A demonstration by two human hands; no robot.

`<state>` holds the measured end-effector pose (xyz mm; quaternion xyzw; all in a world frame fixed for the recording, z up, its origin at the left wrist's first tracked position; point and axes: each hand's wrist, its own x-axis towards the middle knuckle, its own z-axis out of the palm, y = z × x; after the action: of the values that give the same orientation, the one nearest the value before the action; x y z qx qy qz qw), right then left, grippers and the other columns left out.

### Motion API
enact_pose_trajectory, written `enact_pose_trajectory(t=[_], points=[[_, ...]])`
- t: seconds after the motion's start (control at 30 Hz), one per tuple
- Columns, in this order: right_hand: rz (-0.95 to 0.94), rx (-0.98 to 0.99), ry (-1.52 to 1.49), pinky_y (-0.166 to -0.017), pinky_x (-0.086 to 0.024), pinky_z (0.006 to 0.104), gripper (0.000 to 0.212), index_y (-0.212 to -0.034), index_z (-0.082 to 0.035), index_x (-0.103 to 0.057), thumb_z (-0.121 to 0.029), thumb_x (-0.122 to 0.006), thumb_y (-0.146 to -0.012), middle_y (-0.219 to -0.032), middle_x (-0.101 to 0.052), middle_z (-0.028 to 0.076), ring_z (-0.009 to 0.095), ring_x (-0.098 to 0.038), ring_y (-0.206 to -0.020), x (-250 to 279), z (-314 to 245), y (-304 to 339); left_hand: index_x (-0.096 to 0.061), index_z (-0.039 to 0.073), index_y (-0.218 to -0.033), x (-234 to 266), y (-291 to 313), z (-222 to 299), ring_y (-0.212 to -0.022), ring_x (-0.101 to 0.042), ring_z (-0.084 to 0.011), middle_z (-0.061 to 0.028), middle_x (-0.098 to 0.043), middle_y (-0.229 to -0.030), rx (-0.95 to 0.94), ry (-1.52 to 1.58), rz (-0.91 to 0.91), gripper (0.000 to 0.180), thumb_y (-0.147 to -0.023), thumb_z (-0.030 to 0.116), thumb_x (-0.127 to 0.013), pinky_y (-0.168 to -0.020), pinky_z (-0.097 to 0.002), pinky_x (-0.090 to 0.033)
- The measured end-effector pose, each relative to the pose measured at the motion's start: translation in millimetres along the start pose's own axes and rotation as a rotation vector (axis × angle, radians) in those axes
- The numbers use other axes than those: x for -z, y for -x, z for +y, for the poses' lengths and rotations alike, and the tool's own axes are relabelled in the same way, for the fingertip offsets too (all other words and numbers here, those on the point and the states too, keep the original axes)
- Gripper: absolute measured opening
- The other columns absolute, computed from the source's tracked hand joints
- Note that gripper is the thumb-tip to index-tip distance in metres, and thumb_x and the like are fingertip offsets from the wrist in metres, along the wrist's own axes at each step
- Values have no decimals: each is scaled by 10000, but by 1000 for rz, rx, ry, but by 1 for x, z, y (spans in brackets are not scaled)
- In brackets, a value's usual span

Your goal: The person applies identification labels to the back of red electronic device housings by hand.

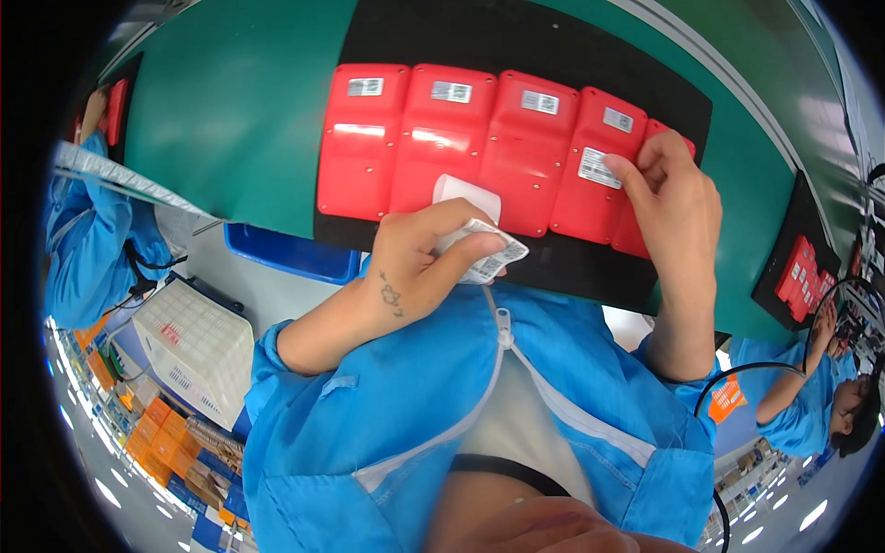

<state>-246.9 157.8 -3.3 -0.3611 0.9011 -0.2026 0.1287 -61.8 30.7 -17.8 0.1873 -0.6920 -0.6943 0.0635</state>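
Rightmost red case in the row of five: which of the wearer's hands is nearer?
Right: the right hand partly covers the case; the left hand is farther left.

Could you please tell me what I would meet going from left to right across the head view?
Red plastic casing at the far left, white plastic crate, left hand holding a white label strip, right hand, black mat at the far right.
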Motion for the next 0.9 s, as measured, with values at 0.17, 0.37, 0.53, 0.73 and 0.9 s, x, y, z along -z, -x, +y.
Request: enact_pose_trajectory(t=[0.17,0.37,0.53,0.73,0.9], points=[[-357,63,-1142,-516,-378,141,208,-826,-16,-534,-51,-679,-681,-729,-525,13,24,-505,-629,-23,-30,33,-584,-7,-788,4,0,4,-632,-604,-114,-89,-610,-690,76,111,10,186,-804,176,-561,-482,-200,-449],[101,454,-803,-555,-463,189,104,-815,25,-567,-14,-616,-732,-751,-588,91,110,-576,-665,-44,-39,38,-567,8,-885,4,7,1,-655,-615,-141,-107,-616,-751,129,137,18,210,-779,188,-595,-502,-225,-465],[52,-127,-990,-522,-473,190,110,-790,34,-568,-45,-621,-735,-701,-597,96,123,-589,-590,-22,-36,3,-588,12,-859,16,13,-7,-640,-615,-162,-119,-620,-760,-16,-72,-11,195,-764,182,-606,-506,-218,-456],[-91,-240,-793,-467,-455,179,143,-792,28,-578,-79,-642,-724,-640,-593,98,102,-578,-536,-26,-35,-2,-591,28,-915,22,11,-2,-699,-606,-166,-119,-612,-825,-54,-21,15,202,-780,179,-586,-553,-218,-460],[-67,-231,-776,-467,-450,170,148,-796,24,-585,-90,-645,-725,-649,-597,96,99,-578,-536,-27,-35,0,-524,40,-965,28,14,-4,-763,-603,-173,-134,-590,-890,-25,-20,8,187,-813,148,-537,-586,-228,-472]])
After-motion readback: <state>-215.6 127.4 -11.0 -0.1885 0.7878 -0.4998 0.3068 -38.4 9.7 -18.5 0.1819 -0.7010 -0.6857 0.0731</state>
